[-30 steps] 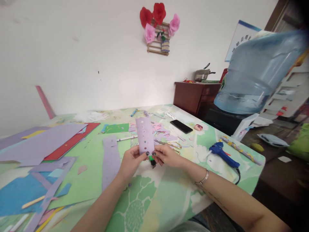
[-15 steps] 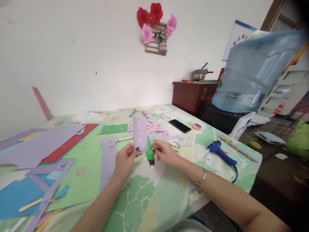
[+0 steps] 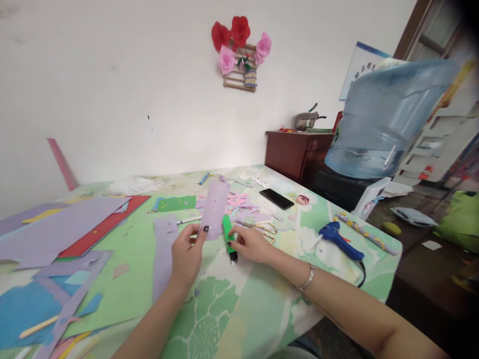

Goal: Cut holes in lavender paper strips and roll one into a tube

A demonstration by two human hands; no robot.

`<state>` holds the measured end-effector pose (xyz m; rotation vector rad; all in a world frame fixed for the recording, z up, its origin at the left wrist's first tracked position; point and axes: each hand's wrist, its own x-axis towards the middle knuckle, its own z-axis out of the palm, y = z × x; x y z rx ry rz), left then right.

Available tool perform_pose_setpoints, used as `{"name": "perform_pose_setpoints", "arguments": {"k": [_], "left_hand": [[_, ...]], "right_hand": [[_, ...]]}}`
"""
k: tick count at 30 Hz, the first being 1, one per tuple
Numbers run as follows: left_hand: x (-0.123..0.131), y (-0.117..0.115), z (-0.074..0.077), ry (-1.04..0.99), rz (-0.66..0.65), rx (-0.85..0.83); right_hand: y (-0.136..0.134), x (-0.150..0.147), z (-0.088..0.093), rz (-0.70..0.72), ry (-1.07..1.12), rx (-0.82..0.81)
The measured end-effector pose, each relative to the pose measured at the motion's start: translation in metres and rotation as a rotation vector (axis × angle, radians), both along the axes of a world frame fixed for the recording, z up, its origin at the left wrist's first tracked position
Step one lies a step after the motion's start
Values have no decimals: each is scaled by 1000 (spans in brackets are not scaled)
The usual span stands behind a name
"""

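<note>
Lilac paper strip (image 3: 214, 207), pinched in your left hand (image 3: 187, 252).
Your right hand (image 3: 251, 244) grips a green tool (image 3: 226, 230); its dark tip is blurred.

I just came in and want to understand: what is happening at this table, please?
A person works at a craft table. The left hand pinches the lower end of a purple paper strip, held up. The right hand grips a green cutter, tip down by the tabletop. Scissors, a blue glue gun and a phone lie to the right.
</note>
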<state>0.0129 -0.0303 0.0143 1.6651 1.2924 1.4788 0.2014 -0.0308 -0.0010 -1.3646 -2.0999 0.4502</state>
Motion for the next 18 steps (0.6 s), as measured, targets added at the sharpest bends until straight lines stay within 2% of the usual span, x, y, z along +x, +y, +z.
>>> {"name": "perform_pose_setpoints", "arguments": {"k": [2,6,8,9,11,15,17,18], "left_hand": [[-1,0,2,-53,26,5],[-3,-2,6,-88,39,1],[-2,-3,7,-57,22,-10],[-2,-3,7,-22,13,6],[-1,-5,6,97,3,103],[1,-8,-1,448,-19,388],[1,-8,-7,618,-53,481],[1,-7,-10,687,-69,508]], "right_hand": [[-1,-2,1,38,78,-46],[-4,-5,2,378,175,-140],[-2,-6,-1,473,218,-155],[1,-6,-2,458,278,-172],[8,-3,-5,335,501,-252],[24,24,4,-60,947,-383],[25,41,13,-85,986,-415],[25,48,17,-37,954,-527]]}}
